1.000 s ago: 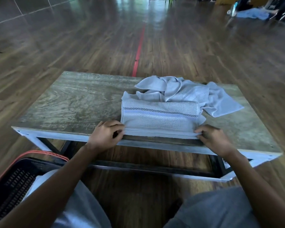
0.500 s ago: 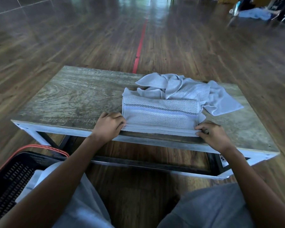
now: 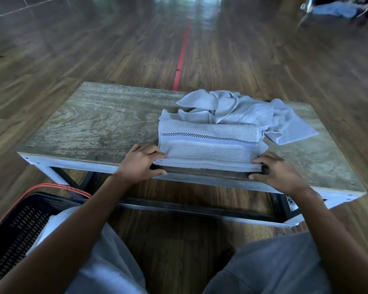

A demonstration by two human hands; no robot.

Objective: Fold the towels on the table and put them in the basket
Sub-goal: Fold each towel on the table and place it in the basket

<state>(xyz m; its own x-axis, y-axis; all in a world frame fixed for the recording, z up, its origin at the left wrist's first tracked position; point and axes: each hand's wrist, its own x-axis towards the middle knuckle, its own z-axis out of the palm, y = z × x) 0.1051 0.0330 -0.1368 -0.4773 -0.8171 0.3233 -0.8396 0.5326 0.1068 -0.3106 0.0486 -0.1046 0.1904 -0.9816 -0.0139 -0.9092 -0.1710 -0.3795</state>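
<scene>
1. My left hand [image 3: 139, 164] pinches the near left corner of the folded towel [image 3: 208, 145], fingers curled over the top layer and thumb tucked beneath. My right hand [image 3: 278, 172] has the near right corner the same way. Neither hand holds anything else.
2. The folded towel lies on the table [image 3: 94, 128] at its near edge, striped band up. A dark gap shows under the edge I hold, so I judge it is just raised off the wood.
3. The stacked layers show at the near edge. If my pinch misses the lowest one, I expect it to drop open on the lift and undo the fold.
4. The far side touches the crumpled towel [image 3: 242, 111], which lies heaped just behind and partly against it. Lifting could drag that loose cloth along or pull it toward the edge.
5. With only the two near corners held, the middle and far half may sag and the fold may slide apart.
6. The basket [image 3: 19, 225] sits low on the floor at my left, beside my knee. Swinging the towel down there one-sidedly could twist it or catch its rim.
</scene>
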